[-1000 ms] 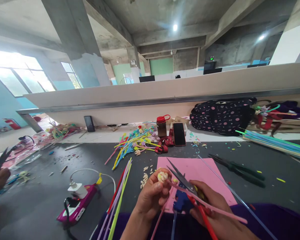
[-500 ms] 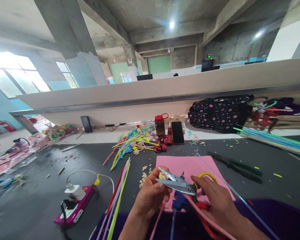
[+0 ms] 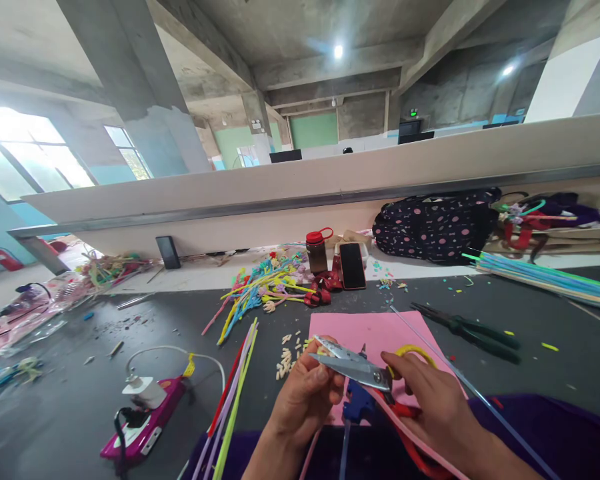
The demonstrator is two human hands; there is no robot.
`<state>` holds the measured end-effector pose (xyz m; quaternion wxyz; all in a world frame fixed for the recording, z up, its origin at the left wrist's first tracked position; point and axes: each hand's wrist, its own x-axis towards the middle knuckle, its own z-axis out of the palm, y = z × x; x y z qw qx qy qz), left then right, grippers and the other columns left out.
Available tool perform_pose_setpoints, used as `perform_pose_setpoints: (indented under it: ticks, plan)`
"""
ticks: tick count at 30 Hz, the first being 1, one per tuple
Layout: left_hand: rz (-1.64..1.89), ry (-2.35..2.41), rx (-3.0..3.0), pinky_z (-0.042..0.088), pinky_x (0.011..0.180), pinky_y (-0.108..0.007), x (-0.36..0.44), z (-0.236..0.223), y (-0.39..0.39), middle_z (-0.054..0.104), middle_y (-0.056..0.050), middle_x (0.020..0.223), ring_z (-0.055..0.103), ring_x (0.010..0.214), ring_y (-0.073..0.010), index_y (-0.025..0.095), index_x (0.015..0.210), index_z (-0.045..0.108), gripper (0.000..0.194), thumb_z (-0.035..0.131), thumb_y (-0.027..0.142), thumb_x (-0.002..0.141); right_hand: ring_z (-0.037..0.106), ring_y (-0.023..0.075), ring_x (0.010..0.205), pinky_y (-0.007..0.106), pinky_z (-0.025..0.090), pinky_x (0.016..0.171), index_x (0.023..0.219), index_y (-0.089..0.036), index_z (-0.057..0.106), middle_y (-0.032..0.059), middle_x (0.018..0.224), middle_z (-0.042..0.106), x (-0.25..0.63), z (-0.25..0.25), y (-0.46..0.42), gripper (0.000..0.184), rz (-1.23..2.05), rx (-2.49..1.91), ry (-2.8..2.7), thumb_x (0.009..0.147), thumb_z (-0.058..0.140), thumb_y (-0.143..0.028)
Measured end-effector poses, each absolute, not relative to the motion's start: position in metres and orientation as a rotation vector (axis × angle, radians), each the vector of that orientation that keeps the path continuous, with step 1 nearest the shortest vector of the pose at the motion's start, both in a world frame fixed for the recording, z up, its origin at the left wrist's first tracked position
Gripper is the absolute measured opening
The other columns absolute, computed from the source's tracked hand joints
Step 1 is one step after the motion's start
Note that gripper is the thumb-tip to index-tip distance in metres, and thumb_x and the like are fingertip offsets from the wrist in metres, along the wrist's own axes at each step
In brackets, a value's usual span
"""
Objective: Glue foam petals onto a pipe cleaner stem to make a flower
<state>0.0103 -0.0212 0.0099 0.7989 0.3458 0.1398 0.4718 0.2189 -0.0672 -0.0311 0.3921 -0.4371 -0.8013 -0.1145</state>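
My right hand (image 3: 423, 383) grips scissors (image 3: 353, 370) with yellow and red handles, their blades slightly apart and pointing left. The fingers of my left hand (image 3: 307, 387) are closed at the blade tips, pinching a small pale-yellow piece (image 3: 308, 346) mostly hidden by fingers and blades. A pink stem (image 3: 396, 423) runs beneath the scissors toward the lower right; where its far end goes is hidden. Below the blades, a blue tool (image 3: 359, 402), partly covered, rests on a pink sheet (image 3: 380, 325). Loose cream bits (image 3: 286, 357) lie just left of the sheet.
Dark pliers (image 3: 467, 331) lie on the right. Red, lilac and green stems (image 3: 235, 393) and a magenta power strip (image 3: 150, 427) are on the left. Behind stand a pile of coloured stems (image 3: 260, 287), a red-lidded bottle (image 3: 317, 253), a phone (image 3: 353, 267) and a patterned bag (image 3: 435, 227).
The view has shifted slightly. Both hands and the scissors keep nearly the same pose, and the pale-yellow piece shows less between the blades than before.
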Motion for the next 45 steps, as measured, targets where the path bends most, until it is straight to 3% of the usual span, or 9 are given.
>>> perform_pose_setpoints:
  ticks: [9,34,40,45]
  plan:
    - [1.001,0.344,0.721,0.037,0.043,-0.010,0.0105,0.0079,-0.0215,0.055,0.000,0.061,0.050,0.050,-0.0046,0.014,0.090,0.060,0.030,0.073,0.022,0.064,0.062,0.0251,0.087,0.035,0.051,0.070,0.123,-0.008,0.042,0.0155,0.098,0.063,0.2202,-0.0281,-0.0685,0.054,-0.392,-1.134,-2.031,0.070,0.052,-0.012]
    - [0.954,0.268,0.725,0.041,0.044,-0.010,0.0077,0.0044,-0.0199,0.061,-0.003,0.065,0.055,0.051,-0.0060,0.014,0.097,0.061,0.029,0.068,0.021,0.069,0.062,0.0231,0.082,0.033,0.051,0.066,0.133,-0.012,0.035,0.0149,0.100,0.062,0.2276,-0.0299,-0.0726,0.063,-0.424,-1.152,-2.083,0.072,0.050,-0.009]
    - [0.954,0.232,0.716,0.041,0.043,-0.011,0.0084,0.0056,-0.0222,0.064,-0.003,0.062,0.057,0.051,-0.0076,0.014,0.096,0.061,0.028,0.068,0.022,0.069,0.061,0.0258,0.084,0.036,0.050,0.067,0.131,-0.012,0.036,0.0155,0.099,0.061,0.2251,-0.0253,-0.0737,0.062,-0.452,-1.181,-2.056,0.073,0.056,-0.020]
    - [0.920,0.236,0.716,0.041,0.042,-0.011,0.0081,0.0029,-0.0222,0.064,-0.003,0.059,0.056,0.045,-0.0071,0.014,0.109,0.056,0.042,0.069,0.022,0.069,0.060,0.0261,0.083,0.038,0.048,0.069,0.129,-0.012,0.038,0.0157,0.097,0.061,0.2228,-0.0223,-0.0763,0.059,-0.480,-1.203,-2.024,0.074,0.057,-0.021]
